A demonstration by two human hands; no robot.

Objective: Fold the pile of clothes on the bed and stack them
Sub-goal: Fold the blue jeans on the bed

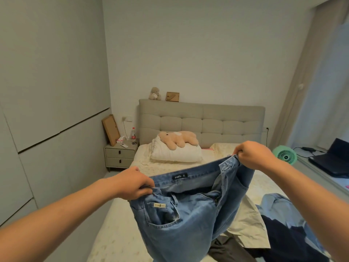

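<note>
Holding the blue jeans up above the bed, we pinch the waistband at both ends: our left hand has its fingers clamped on the near corner, our right hand grips the far one. Below and to the right lie the unfolded clothes, a beige piece under dark and pale blue ones. Farther off, a plush bear lies on a folded white quilt before the headboard.

You can read 1 label: "SANFU" in white on the black tag inside the jeans waistband.
</note>
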